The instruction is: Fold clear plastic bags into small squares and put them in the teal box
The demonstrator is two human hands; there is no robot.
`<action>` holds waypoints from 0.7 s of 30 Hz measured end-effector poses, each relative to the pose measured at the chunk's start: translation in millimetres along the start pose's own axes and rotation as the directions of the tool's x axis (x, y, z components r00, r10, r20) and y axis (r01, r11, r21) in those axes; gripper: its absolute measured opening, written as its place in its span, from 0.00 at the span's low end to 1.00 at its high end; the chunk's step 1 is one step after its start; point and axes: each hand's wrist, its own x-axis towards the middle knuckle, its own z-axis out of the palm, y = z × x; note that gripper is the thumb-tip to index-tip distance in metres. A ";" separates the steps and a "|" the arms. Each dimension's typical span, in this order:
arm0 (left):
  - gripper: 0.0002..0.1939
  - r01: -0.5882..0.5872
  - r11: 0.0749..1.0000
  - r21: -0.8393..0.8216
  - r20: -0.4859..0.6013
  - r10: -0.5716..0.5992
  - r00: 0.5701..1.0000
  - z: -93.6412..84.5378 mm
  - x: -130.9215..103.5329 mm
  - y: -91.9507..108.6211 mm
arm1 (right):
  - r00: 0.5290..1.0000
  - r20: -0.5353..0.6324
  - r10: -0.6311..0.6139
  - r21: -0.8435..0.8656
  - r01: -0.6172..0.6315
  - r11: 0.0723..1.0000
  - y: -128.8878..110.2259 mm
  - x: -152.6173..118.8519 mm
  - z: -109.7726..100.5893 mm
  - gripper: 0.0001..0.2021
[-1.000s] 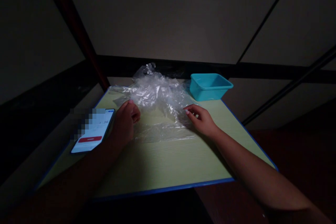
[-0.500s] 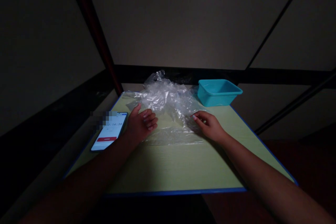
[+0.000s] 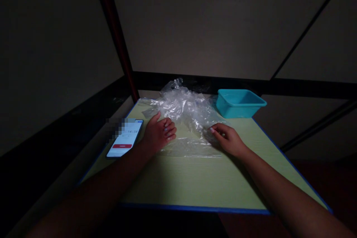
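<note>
A crumpled clear plastic bag (image 3: 181,106) is heaped at the far side of the table, and its flatter part stretches toward me between my hands. My left hand (image 3: 160,132) is at the left edge of that flat part, thumb raised apart and fingers loosely curled, with nothing visible in it. On the other side, the thumb and forefinger of my right hand (image 3: 227,138) pinch the right edge of the plastic. The exact spot under those fingertips is hard to make out in the dim light.
A lit phone (image 3: 124,139) lies left of my left hand. At the back right corner stands a turquoise plastic basin (image 3: 237,111). The pale table (image 3: 195,186) has a blue edge, and a dark-banded wall rises behind it.
The view has turned slightly, so everything appears a little further right and mostly lower. Both hands keep nearly the same pose and place by the plastic bag.
</note>
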 end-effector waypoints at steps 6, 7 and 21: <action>0.27 -0.003 1.000 0.015 -0.017 0.004 1.000 -1.4 1.1 -0.7 | 0.999 0.039 0.001 0.003 -0.001 1.000 -2.0 0.7 1.0 0.14; 0.27 -0.002 1.000 0.012 -0.023 0.002 1.000 -3.2 1.9 -0.4 | 0.999 0.043 0.002 0.005 -0.002 1.000 -1.9 0.9 1.3 0.14; 0.35 0.136 0.990 -0.025 0.466 -0.109 0.878 -15.4 3.9 -8.8 | 0.998 0.055 -0.015 0.017 0.014 1.000 -1.4 -0.8 3.3 0.13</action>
